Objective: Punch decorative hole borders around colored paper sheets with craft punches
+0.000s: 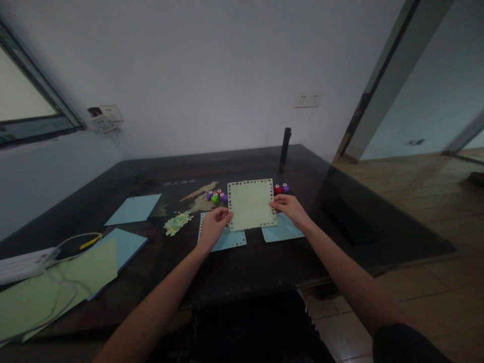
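Note:
A pale green square sheet [251,203] with punched holes along its edges is held up over the dark table [242,272]. My left hand [214,225] pinches its lower left edge. My right hand [289,206] pinches its right edge. Under the sheet lie two light blue sheets [230,240] [283,232], the left one also punched along its rim. Small paper punches in purple, red and green [217,196] sit just left of the sheet, and a red and a purple one [281,188] sit to its right.
A heap of punched paper bits [177,222] lies left of my left hand. More blue [133,208] and green sheets [56,287] lie at the left, with a white power strip [22,262] and cable. A dark upright cylinder [285,148] stands at the back.

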Demonstrator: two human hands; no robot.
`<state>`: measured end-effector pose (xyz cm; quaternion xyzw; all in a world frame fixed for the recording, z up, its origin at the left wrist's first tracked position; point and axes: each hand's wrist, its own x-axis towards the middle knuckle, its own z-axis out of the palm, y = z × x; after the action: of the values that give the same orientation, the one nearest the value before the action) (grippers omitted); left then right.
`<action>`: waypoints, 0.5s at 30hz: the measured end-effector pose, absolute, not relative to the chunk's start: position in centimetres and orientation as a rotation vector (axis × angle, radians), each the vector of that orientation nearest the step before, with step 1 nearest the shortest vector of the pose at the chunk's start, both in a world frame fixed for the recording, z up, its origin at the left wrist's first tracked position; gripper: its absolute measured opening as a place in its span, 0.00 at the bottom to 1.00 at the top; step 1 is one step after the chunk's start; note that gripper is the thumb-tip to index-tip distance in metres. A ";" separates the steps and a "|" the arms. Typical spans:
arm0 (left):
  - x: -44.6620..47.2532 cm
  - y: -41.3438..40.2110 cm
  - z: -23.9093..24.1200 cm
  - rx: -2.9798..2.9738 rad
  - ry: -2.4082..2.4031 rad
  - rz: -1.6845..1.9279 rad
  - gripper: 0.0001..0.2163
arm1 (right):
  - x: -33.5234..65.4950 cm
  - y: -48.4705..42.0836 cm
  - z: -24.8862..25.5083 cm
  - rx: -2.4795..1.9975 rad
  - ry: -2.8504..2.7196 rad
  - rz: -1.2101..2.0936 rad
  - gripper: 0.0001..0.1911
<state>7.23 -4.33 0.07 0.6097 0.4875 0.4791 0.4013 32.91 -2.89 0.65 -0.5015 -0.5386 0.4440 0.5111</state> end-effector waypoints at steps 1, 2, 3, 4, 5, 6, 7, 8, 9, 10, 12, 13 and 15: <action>7.3 -4.4 0.1 1.528 1.228 1.214 0.12 | 33.0 -2.9 0.7 -1.206 -1.302 1.062 0.15; 7.3 -4.4 0.2 1.513 1.220 1.224 0.13 | 33.0 -3.0 0.8 -1.206 -1.310 1.054 0.15; 7.4 -4.5 0.3 1.500 1.206 1.240 0.14 | 33.1 -3.1 1.0 -1.205 -1.317 1.045 0.15; 7.4 -4.5 0.5 1.493 1.189 1.260 0.14 | 33.2 -3.2 1.2 -1.204 -1.321 1.034 0.15; 7.5 -4.6 0.8 1.496 1.170 1.279 0.15 | 33.4 -3.3 1.4 -1.203 -1.320 1.025 0.15; 7.7 -4.6 1.2 1.513 1.154 1.292 0.14 | 33.6 -3.4 1.6 -1.200 -1.312 1.015 0.15; 7.9 -4.7 1.6 1.542 1.143 1.300 0.13 | 33.8 -3.5 1.8 -1.197 -1.302 1.006 0.16; 8.1 -4.7 2.2 1.580 1.133 1.300 0.12 | 34.1 -3.5 2.0 -1.196 -1.288 0.997 0.16; 8.4 -4.7 2.7 1.624 1.124 1.291 0.11 | 34.4 -3.6 2.2 -1.198 -1.272 0.988 0.16; 8.8 -4.7 3.4 1.669 1.115 1.278 0.10 | 34.8 -3.7 2.4 -1.203 -1.256 0.977 0.17; 9.9 -4.6 4.5 1.747 1.092 1.256 0.07 | 35.7 -3.8 2.6 -1.215 -1.231 0.948 0.18; 10.5 -4.4 4.9 1.779 1.081 1.255 0.05 | 36.2 -3.9 2.7 -1.221 -1.223 0.934 0.19; 11.8 -4.0 5.4 1.828 1.062 1.237 0.04 | 37.4 -4.0 2.5 -1.235 -1.210 0.904 0.19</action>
<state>11.82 -4.03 5.36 0.7020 0.4079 0.4750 0.3394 37.36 -4.00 2.54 -0.5240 -0.5137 0.3836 0.5607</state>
